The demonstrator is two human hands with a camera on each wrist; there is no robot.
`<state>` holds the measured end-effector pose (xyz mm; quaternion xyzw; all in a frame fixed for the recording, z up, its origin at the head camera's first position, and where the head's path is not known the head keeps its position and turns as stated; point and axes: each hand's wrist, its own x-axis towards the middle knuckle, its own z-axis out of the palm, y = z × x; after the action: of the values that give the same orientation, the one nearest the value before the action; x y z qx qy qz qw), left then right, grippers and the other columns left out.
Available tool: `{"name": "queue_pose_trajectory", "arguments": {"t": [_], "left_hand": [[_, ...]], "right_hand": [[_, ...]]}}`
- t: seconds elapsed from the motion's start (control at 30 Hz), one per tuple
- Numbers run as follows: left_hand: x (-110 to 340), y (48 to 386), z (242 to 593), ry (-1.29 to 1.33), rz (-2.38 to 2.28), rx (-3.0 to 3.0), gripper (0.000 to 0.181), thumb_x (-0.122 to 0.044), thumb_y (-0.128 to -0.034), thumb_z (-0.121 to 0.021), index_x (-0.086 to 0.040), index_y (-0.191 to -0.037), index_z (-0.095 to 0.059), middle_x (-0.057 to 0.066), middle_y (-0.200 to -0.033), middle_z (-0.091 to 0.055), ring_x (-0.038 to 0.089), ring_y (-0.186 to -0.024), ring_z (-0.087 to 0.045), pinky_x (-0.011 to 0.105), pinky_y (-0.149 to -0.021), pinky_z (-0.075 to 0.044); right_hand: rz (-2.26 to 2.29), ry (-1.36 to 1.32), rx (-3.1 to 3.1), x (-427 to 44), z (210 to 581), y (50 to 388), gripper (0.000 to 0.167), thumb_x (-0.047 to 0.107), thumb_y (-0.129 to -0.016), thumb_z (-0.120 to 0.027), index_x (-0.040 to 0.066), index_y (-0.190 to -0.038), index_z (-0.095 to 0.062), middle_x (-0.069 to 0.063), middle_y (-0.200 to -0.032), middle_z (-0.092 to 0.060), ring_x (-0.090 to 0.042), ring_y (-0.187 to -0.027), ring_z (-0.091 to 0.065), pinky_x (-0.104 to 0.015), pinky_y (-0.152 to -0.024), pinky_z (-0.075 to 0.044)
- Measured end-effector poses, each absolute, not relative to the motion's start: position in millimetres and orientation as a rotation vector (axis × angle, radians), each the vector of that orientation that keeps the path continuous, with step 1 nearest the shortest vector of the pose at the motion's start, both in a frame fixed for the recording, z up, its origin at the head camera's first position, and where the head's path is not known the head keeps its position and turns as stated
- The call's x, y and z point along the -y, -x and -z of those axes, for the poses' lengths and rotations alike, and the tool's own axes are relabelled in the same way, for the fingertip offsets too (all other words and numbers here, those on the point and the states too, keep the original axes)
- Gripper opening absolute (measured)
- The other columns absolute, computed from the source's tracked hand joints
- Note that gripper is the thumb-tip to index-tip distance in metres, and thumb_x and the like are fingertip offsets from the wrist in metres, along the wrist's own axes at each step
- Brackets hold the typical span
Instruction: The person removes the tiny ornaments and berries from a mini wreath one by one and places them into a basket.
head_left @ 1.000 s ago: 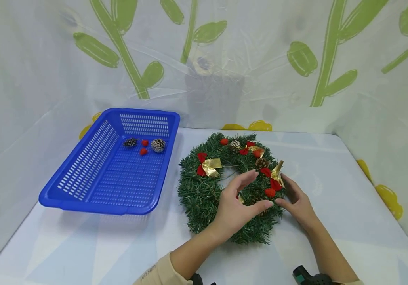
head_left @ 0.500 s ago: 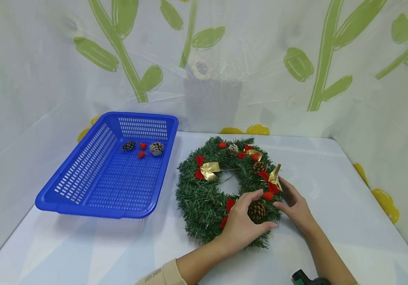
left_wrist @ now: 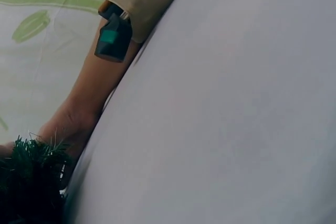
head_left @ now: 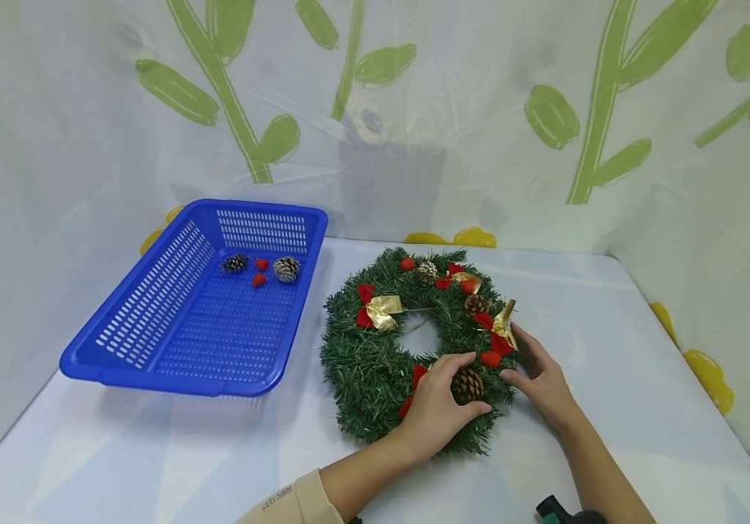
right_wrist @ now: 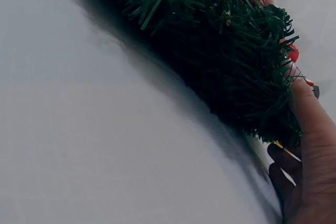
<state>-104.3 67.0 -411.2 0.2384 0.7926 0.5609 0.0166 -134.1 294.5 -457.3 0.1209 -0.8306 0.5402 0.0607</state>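
Observation:
A green wreath (head_left: 365, 364) with several red-and-gold bows lies on the table. My left hand (head_left: 432, 411) curves its fingers and thumb round a brown pinecone (head_left: 468, 386) on the wreath's near side. Beside that hand shows part of a red bow (head_left: 416, 378). At the right rim, my right hand (head_left: 543, 382) grips the wreath; its thumb (right_wrist: 310, 106) lies against the edge in the right wrist view, the other fingers lower down. Close to it are a red ball (head_left: 490, 359) and a bow (head_left: 499, 333).
At left stands a blue plastic basket (head_left: 181, 384), holding a dark pinecone (head_left: 234, 263), a pale-tipped pinecone (head_left: 286, 269) and two red balls (head_left: 258, 279). The white table (head_left: 585, 313) meets a leaf-patterned curtain (head_left: 460, 138) behind.
My left hand has come down toward the wreath's near edge, its thumb and fingers drawing closer together about the pinecone, which was mostly hidden earlier. My right hand stays at the right rim.

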Motion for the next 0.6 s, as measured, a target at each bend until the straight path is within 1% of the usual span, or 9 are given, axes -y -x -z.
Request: {"name": "queue_pose_trajectory", "arguments": {"t": [0.07,0.17,0.27,0.4,0.5,0.6], "left_hand": [[-65.8,106.0,411.0,-0.764,-1.724,-2.466,0.056,-0.017,-0.0806,-0.076,-0.012,-0.132,-0.054,0.002,-0.130,-0.055,0.017,-0.122,-0.051,0.031,-0.097,-0.046],[-63.8,108.8,409.8,-0.782,-1.723,-2.443,0.049,-0.018,-0.0825,-0.074,-0.012,-0.129,-0.057,0.001,-0.128,-0.057,0.016,-0.122,-0.051,0.029,-0.096,-0.047],[-62.8,110.8,408.7,-0.783,-1.739,-2.421,0.047,-0.019,-0.0834,-0.073,-0.012,-0.128,-0.058,0.001,-0.127,-0.057,0.015,-0.122,-0.051,0.028,-0.096,-0.047],[-61.8,113.0,405.7,-0.799,-1.732,-2.414,0.046,-0.019,-0.0832,-0.073,-0.010,-0.126,-0.060,0.002,-0.126,-0.059,0.015,-0.120,-0.053,0.026,-0.095,-0.047],[-60.6,113.7,401.6,-0.768,-1.709,-2.386,0.047,-0.020,-0.0826,-0.073,-0.010,-0.126,-0.060,0.003,-0.126,-0.059,0.016,-0.119,-0.054,0.028,-0.095,-0.047],[-59.3,113.6,397.7,-0.718,-1.683,-2.334,0.048,-0.022,-0.0831,-0.073,-0.011,-0.127,-0.060,0.001,-0.128,-0.058,0.015,-0.121,-0.052,0.029,-0.096,-0.046]], "right_hand": [[-1.638,-0.357,2.517,-294.3,456.7,133.7,0.076,-0.002,-0.085,-0.066,0.013,-0.150,-0.028,-0.022,-0.151,-0.028,0.014,-0.125,-0.031,-0.003,-0.097,-0.029],[-1.652,-0.361,2.517,-293.4,455.7,135.4,0.076,-0.002,-0.085,-0.065,0.012,-0.150,-0.028,-0.024,-0.150,-0.028,0.014,-0.125,-0.032,-0.003,-0.097,-0.029],[-1.658,-0.373,2.515,-293.0,455.4,136.9,0.076,-0.002,-0.085,-0.065,0.012,-0.150,-0.027,-0.026,-0.150,-0.027,0.014,-0.125,-0.031,-0.003,-0.098,-0.028],[-1.644,-0.379,2.518,-294.6,456.6,135.8,0.077,-0.002,-0.085,-0.065,0.012,-0.150,-0.027,-0.019,-0.152,-0.028,0.015,-0.126,-0.030,-0.003,-0.098,-0.028],[-1.623,-0.376,2.527,-295.7,458.0,134.0,0.076,0.000,-0.086,-0.066,0.012,-0.150,-0.027,-0.012,-0.152,-0.030,0.015,-0.125,-0.031,-0.003,-0.097,-0.028],[-1.609,-0.372,2.536,-296.7,459.4,132.3,0.076,0.000,-0.086,-0.065,0.013,-0.150,-0.027,-0.008,-0.152,-0.031,0.014,-0.126,-0.030,-0.003,-0.097,-0.028]]}}
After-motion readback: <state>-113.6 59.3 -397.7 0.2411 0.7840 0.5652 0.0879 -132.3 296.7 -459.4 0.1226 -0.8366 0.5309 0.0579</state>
